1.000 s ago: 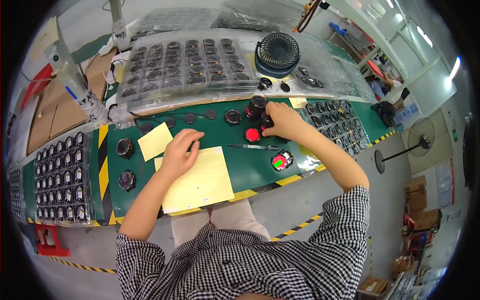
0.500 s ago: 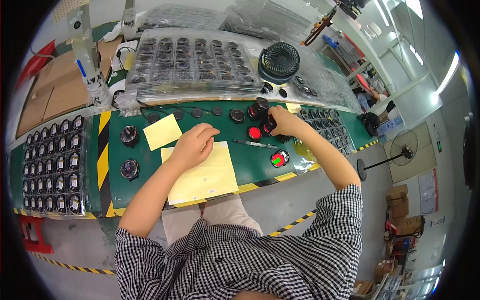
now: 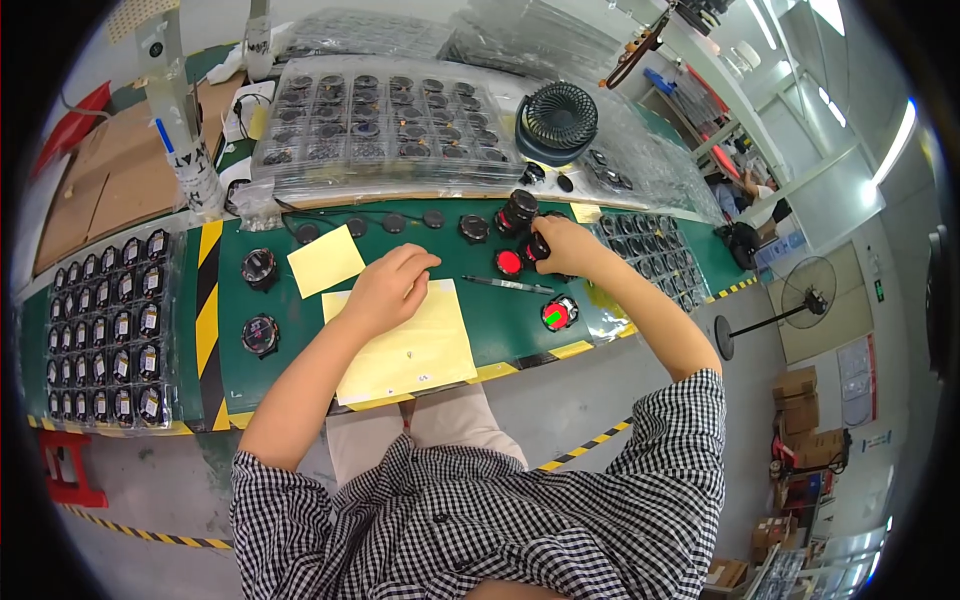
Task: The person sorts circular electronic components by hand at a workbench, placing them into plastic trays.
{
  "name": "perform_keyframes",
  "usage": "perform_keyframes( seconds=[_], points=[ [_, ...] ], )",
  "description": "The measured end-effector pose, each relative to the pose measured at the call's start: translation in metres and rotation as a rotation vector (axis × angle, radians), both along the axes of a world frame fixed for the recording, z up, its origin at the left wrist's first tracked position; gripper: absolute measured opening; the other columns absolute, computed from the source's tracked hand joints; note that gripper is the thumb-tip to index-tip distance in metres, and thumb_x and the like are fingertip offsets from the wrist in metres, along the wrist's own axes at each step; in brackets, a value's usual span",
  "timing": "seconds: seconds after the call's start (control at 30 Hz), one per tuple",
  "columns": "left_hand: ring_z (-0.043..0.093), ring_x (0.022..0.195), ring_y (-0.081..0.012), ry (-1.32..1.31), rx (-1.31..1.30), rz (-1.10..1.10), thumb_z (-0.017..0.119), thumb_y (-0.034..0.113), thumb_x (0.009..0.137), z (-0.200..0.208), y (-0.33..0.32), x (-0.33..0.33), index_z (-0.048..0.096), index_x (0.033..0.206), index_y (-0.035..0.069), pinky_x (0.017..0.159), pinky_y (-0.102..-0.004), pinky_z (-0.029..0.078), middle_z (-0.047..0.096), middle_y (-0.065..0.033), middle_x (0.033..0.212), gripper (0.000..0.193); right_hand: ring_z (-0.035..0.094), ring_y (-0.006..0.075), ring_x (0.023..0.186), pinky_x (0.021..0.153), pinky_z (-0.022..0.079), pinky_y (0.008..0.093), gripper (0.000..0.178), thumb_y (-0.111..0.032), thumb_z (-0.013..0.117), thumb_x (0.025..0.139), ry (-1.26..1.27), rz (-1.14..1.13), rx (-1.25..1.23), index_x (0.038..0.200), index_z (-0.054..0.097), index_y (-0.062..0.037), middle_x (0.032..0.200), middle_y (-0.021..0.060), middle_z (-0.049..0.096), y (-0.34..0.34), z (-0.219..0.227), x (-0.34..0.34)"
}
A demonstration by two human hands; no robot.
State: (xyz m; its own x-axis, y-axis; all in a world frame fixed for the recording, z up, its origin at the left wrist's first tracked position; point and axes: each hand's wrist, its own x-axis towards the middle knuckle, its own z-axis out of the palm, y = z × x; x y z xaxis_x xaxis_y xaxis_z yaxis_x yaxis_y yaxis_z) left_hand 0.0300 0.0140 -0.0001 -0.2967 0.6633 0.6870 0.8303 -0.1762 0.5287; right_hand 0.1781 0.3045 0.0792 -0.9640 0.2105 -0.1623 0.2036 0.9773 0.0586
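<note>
My left hand (image 3: 388, 287) rests with curled fingers on a large pale yellow sheet (image 3: 405, 345) on the green bench. My right hand (image 3: 565, 245) grips a small black round part (image 3: 538, 246) just right of a red round button (image 3: 509, 262). A short stack of black round parts (image 3: 518, 209) stands just beyond that hand. A dark pen (image 3: 505, 285) lies between my hands. A round piece with red and green faces (image 3: 558, 314) sits near the bench's front edge.
A smaller yellow note (image 3: 325, 260) lies left of my left hand, beside two black round parts (image 3: 260, 300). Trays of small black parts sit at the left (image 3: 105, 320), back (image 3: 385, 115) and right (image 3: 650, 245). A black desk fan (image 3: 555, 120) stands behind.
The view has shifted slightly. My right hand has drawn a little closer to the red button with the black part. My left hand stays on the yellow sheet.
</note>
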Motion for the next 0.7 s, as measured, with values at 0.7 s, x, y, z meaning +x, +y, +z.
perform_keyframes(
  seconds=[0.7],
  points=[
    [0.061,0.087,-0.0208,-0.522,0.183,0.073,0.052,0.009,0.094,-0.007,0.001,-0.028,0.057,0.113,0.0,0.073,-0.029,0.049,0.059,-0.0117,0.103,0.022,0.057,0.0336,0.107,0.089,0.05,0.0372,0.062,-0.018,0.08,0.069,0.018,0.279,-0.488,0.123,0.054,-0.0037,0.122,0.0141,0.048,-0.159,0.007,-0.039]
  ],
)
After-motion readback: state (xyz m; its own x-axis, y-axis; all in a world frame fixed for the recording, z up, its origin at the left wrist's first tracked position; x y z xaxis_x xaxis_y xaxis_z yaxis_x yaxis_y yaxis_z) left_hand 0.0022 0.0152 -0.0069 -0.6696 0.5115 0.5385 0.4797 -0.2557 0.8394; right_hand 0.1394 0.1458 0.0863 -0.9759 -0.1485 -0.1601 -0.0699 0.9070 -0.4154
